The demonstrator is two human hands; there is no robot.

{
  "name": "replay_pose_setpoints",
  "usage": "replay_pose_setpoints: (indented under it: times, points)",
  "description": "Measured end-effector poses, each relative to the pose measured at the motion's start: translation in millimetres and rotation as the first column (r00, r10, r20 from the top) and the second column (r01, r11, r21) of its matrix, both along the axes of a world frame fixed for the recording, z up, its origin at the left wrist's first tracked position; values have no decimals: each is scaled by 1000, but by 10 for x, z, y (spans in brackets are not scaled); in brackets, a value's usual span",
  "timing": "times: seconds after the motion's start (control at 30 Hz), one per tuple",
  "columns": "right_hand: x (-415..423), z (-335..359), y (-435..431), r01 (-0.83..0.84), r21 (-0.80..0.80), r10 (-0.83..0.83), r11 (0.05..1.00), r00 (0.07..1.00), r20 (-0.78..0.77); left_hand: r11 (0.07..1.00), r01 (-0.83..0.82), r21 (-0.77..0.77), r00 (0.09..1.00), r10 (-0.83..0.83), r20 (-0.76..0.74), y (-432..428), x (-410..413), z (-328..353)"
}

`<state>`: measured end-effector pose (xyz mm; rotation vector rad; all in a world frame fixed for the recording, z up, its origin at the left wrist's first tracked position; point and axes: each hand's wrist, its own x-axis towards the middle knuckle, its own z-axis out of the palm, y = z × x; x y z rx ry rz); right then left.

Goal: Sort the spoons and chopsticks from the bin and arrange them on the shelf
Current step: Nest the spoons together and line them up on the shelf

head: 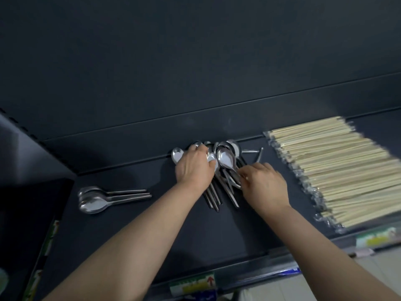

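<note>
Gathering spoons, head view: left hand (194, 166) lies curled over the bowl ends of the spoon pile (219, 168) on the dark shelf (130, 231), grip closed on them. Right hand (263, 185) pinches handles at the pile's right side. Pile's long axis runs near-to-far, bowls far. Sorted spoons (97, 199) lie well left, handles pointing right; wrapped chopsticks (338, 172) lie right. No bin visible.

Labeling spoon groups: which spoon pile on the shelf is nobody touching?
The small stack of spoons at the left, bowls left, handles pointing right. Both the left hand and right hand are in the jumbled middle pile.
</note>
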<state>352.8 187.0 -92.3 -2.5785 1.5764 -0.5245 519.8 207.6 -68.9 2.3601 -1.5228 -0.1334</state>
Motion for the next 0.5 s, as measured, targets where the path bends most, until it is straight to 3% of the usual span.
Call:
replay_pose_setpoints:
  times: [0.1, 0.2, 0.3, 0.37, 0.5]
  points:
    - [-51, 0, -62, -30, 57, 27, 998, 998, 51, 994, -40, 102, 997, 32, 72, -138, -55, -7]
    - [-56, -9, -104, -53, 111, 42, 992, 994, 104, 987, -104, 125, 994, 101, 34, -191, -57, -16]
    - [-35, -6, -137, -66, 143, 48, 988, 991, 128, 973, -188, 135, 951, 215, -223, -176, 16, -29]
    - [-3, 23, -149, -80, 165, 51, 983, 984, 172, 964, -239, 119, 859, 267, -438, -137, 79, -27]
    - [131, 141, -176, -175, 313, 79, 934, 952, 294, 957, -286, 43, 752, 252, -609, -64, 114, 9]
